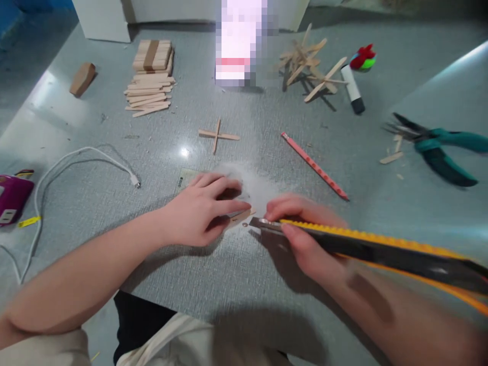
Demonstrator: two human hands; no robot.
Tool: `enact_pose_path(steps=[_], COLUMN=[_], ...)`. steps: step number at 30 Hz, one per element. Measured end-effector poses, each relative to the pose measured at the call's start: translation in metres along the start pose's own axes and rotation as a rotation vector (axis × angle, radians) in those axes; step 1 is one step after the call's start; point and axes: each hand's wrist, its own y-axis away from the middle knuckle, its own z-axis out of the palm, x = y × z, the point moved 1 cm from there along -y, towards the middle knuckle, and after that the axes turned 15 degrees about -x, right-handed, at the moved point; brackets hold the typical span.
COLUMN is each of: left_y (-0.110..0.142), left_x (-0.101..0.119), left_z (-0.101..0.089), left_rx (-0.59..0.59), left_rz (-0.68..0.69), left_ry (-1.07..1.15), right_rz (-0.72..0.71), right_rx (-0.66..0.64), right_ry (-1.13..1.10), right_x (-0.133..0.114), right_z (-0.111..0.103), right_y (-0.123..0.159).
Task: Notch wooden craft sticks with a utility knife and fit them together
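My left hand (202,206) presses a wooden craft stick (241,216) against the table, fingers curled over it. The stick's free end sticks out past the fingertips, with a small dark mark on its side. In my right hand (305,241) is a yellow and black utility knife (366,249), its fingers wrapped around the front part. The knife's metal blade tip is close to the stick's end; whether they touch I cannot tell. A small chip (245,224) lies beside the tip. Partly under my left hand, a pale green printed piece (186,178) shows.
Ahead lie two crossed sticks (216,135), a stack of craft sticks (148,94), a banded bundle (152,55) and star-shaped stick pieces (303,58). To the right are a red pencil (314,165), a glue stick (354,90) and pliers (438,145). A white cable (82,150) curves at left.
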Motion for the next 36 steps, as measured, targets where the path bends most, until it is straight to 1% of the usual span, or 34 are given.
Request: enact_pose_path(steps=[3, 6, 9, 14, 30, 36], left_y=[0.0, -0.001, -0.004, -0.009, -0.009, -0.009], left_x=[-0.003, -0.003, -0.006, -0.01, -0.011, -0.01], left_z=[0.0, 0.0, 0.002, 0.006, 0.008, 0.006], left_rx=[-0.027, -0.03, -0.023, 0.028, 0.02, 0.009], left_rz=[0.083, 0.113, 0.124, 0.153, 0.168, 0.143], left_ry=[-0.075, -0.081, -0.015, 0.053, 0.052, 0.075], right_rz=[-0.084, -0.147, -0.17, -0.134, -0.119, -0.131], right_rx=[-0.075, -0.117, -0.156, -0.179, -0.239, -0.265], right_ry=[0.215, 0.313, 0.366, 0.387, 0.413, 0.389], right_x=[-0.011, -0.015, -0.011, -0.006, -0.004, -0.003], right_z=[0.0, 0.002, 0.005, 0.005, 0.006, 0.006], right_y=[-0.003, -0.006, -0.005, -0.002, -0.003, -0.004])
